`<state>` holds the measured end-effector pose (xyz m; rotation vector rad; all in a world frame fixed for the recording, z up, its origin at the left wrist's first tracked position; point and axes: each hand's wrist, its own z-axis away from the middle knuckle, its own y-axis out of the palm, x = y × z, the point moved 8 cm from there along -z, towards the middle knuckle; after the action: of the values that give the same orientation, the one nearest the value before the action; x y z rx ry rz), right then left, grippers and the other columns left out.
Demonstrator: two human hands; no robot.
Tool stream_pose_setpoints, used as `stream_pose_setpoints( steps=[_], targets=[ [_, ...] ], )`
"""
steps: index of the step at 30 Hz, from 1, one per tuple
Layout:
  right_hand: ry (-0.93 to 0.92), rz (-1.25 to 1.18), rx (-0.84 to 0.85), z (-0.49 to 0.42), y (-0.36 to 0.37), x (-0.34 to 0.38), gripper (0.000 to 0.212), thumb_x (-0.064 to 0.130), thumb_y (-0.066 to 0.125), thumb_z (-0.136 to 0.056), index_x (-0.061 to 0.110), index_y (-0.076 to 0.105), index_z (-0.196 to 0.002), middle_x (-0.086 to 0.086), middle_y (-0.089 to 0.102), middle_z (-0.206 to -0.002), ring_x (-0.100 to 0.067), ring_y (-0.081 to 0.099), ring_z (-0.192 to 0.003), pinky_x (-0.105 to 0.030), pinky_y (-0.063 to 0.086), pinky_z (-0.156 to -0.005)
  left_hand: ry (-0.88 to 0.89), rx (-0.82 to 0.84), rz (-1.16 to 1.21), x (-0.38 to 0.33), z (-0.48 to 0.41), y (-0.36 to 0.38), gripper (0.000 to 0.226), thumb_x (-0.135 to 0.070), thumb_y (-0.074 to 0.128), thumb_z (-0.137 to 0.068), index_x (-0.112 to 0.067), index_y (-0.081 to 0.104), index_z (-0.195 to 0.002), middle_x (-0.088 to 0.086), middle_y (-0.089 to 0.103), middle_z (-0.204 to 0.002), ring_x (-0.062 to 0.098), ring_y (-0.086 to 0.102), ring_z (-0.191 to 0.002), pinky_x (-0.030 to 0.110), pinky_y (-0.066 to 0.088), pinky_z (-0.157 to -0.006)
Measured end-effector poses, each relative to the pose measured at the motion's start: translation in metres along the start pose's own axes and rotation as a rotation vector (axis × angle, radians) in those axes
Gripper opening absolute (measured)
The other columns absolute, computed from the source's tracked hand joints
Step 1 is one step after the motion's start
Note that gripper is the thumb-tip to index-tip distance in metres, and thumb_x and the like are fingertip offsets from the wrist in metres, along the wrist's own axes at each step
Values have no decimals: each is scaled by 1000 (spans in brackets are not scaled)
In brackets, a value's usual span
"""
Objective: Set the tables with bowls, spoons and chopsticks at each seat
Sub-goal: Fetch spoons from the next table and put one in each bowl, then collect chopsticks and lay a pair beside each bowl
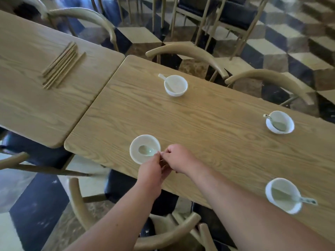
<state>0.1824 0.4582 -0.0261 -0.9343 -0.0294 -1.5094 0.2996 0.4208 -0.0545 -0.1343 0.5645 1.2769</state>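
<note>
Reaching forward, both hands meet beside the bowl (145, 149): left hand (151, 171) and right hand (178, 158) pinch something thin, unclear what.

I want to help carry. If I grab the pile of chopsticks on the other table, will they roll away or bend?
The chopsticks look like thin, straight wooden sticks, so probably stiff and light. They lie loose, side by side, so a push would likely scatter or roll them. Gather them together in one fist.
</note>
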Motion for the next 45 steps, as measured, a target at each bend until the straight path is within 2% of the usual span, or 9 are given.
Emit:
stream_pose_setpoints(
  steps=[2, 6, 13, 17, 23, 27, 32, 37, 45],
  targets=[
    [20, 23, -3, -10, 2, 0, 26, 31, 60, -102, 21, 66, -78, -6, 78, -92, -27, 71, -84, -37, 56, -78, -20, -14, 10, 0, -8, 0, 30, -24, 53, -113, -3, 74, -113, 10, 84, -93, 19, 81, -87, 34, 63, -80],
    [42, 34, -7, -19, 6, 0, 26, 27, 61, -102, 17, 72, -80, -4, 77, -85, -19, 67, -75, -28, 48, -63, -46, -31, 34, 0, -15, -2, 29, -24, 54, -112, -3, 72, -116, 13, 83, -100, 21, 80, -90, 33, 64, -76],
    [118, 21, -36, -19, 8, -20, 35, 37, 61, -98, 6, 77, -92, -10, 80, -90, -28, 75, -84, -35, 59, -74, -65, -2, -82, -1, -4, 8, 22, -26, 62, -107, -8, 69, -98, 0, 73, -59, 11, 74, -55, 34, 62, -78],
    [134, 22, -108, 13, -14, -44, 33, 40, 54, -100, 11, 69, -102, -16, 76, -101, -35, 70, -93, -32, 43, -64, -42, 70, -299, 14, 20, 31, 25, -31, 63, -106, -10, 72, -100, 3, 79, -71, 14, 76, -62, 38, 65, -80],
    [-66, -75, -331, 126, -111, -124, 21, 31, 53, -86, 21, 68, -98, -3, 75, -95, -27, 68, -88, -41, 56, -74, 206, 244, -997, 60, 94, 140, 36, -40, 61, -105, -11, 78, -92, 11, 81, -96, 25, 76, -85, 46, 66, -89],
    [-90, -9, -496, 227, -181, -226, 31, 37, 52, -84, 26, 70, -107, 4, 76, -99, -23, 70, -97, -44, 57, -82, 562, 437, -1566, 136, 183, 240, 35, -50, 54, -104, -29, 77, -89, 0, 77, -91, 20, 70, -85, 35, 56, -76],
    [-6, 235, -689, 367, -250, -377, 51, 46, 62, -90, 25, 59, -136, -1, 66, -130, -29, 60, -121, -45, 53, -98, 883, 525, -1963, 278, 293, 338, 63, -65, 54, -97, -30, 60, -149, -1, 62, -153, 24, 58, -139, 36, 46, -109],
    [229, 323, -827, 514, -291, -541, 77, 59, 55, -90, 22, 34, -155, -10, 45, -154, -38, 41, -144, -55, 38, -118, 1050, 745, -2125, 455, 398, 420, 88, -72, 51, -96, -23, 30, -166, 3, 40, -169, 29, 41, -153, 44, 39, -119],
    [586, 131, -856, 684, -312, -727, 97, 73, 49, -91, 23, 14, -167, -12, 19, -174, -39, 10, -162, -60, 13, -129, 1311, 1059, -2322, 651, 522, 493, 91, -76, 43, -99, -22, 23, -169, 4, 25, -177, 25, 25, -162, 48, 23, -132]
  ],
)
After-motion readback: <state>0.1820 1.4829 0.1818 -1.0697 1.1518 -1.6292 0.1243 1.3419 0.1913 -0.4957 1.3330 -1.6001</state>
